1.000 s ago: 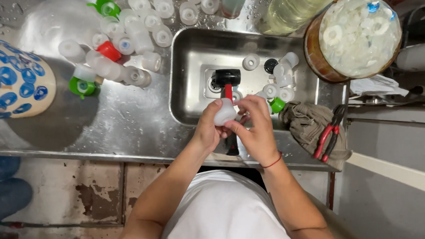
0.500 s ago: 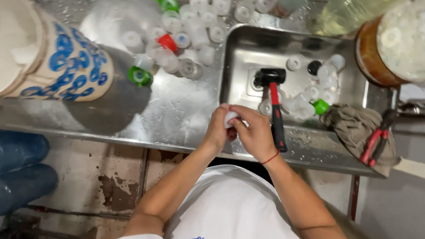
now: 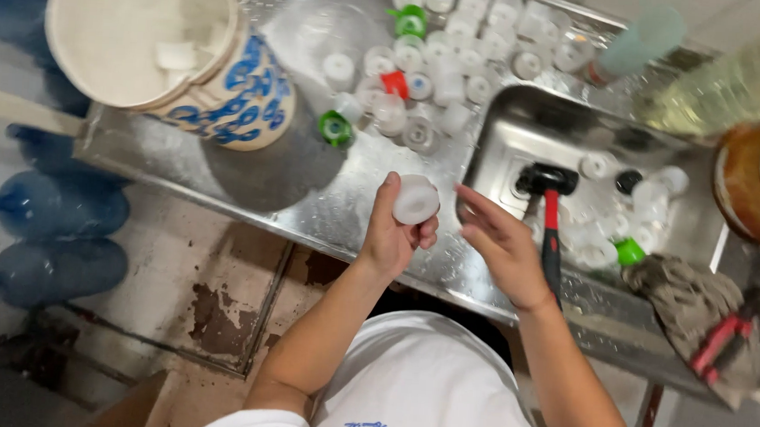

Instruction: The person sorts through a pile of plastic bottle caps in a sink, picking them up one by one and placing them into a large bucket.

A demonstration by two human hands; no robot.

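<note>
A white cap is held up over the steel worktop (image 3: pixel 250 175).

The wet metal worktop carries a blue-patterned bucket (image 3: pixel 229 99), set within reach, and loose round plastic caps (image 3: pixel 432 76). The rubber mallet (image 3: pixel 546 197) is laid in the sink (image 3: pixel 526 126). The left hand (image 3: pixel 392 232) is pinched around the smooth white cap (image 3: pixel 416 198); the right hand (image 3: pixel 501 247) is spread, empty.

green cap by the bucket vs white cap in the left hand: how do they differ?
The green cap is bright green; the white cap is plain white. The green cap lies on the steel counter beside the bucket, touched by no hand; the white cap is gripped in the left hand, above the counter's edge. Both are small round bottle caps.
</note>
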